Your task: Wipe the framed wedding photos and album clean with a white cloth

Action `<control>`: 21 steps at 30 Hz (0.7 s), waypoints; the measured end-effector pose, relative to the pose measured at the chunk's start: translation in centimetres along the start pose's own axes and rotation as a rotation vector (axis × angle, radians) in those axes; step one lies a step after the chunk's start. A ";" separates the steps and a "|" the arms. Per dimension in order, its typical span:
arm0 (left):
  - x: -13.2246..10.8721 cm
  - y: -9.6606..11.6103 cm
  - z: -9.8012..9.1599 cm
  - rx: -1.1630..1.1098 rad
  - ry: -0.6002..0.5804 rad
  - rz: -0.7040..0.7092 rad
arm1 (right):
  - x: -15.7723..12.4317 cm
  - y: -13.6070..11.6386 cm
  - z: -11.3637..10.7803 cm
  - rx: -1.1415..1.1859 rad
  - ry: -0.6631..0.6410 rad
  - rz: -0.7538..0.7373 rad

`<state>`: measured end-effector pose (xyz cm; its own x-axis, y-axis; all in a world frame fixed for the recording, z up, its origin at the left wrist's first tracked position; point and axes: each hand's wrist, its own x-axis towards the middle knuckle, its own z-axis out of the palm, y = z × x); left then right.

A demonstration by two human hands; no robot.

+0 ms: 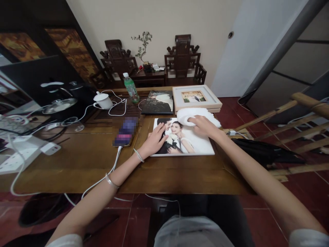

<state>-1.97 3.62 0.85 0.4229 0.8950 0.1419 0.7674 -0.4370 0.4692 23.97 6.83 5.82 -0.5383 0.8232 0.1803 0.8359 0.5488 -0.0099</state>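
Observation:
A white-edged photo panel (pixel 197 145) with a picture of a couple lies flat on the wooden table in front of me. My left hand (pixel 155 139) rests on its left part, fingers stretched out over the picture. At the panel's far right corner, my right hand (pixel 202 125) grips a white cloth (pixel 191 116), which covers part of the far edge. Just behind the panel lie a dark photo panel (pixel 158 103) and a pale wooden picture frame (pixel 216 99) around a smaller photo, close to the cloth.
Left of the panel lies a phone (pixel 125 132) on a white charging cable. Beyond it stand a lidded white cup (pixel 102 100) and a green-labelled bottle (pixel 131 88). A power strip (pixel 19 154) and a pot (pixel 61 107) occupy the left side. A wooden chair (pixel 290 127) stands right of the table (pixel 84 157).

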 end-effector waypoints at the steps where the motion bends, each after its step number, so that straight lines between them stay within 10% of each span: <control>1: 0.0 0.0 0.0 0.002 0.003 -0.001 | 0.1 0.0 0.1 0.007 0.008 -0.008; 15: 0.4 -0.5 0.8 -0.015 0.061 -0.014 | -13.2 -7.0 0.2 0.050 0.034 -0.237; 21: 0.7 -1.5 1.0 -0.025 0.071 0.020 | -14.2 -8.0 -1.0 0.110 -0.025 -0.242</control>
<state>-2.35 4.77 -0.58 0.4023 0.8904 0.2129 0.7463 -0.4537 0.4870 25.00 -9.39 4.36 -0.7247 0.6687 0.1659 0.6666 0.7415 -0.0769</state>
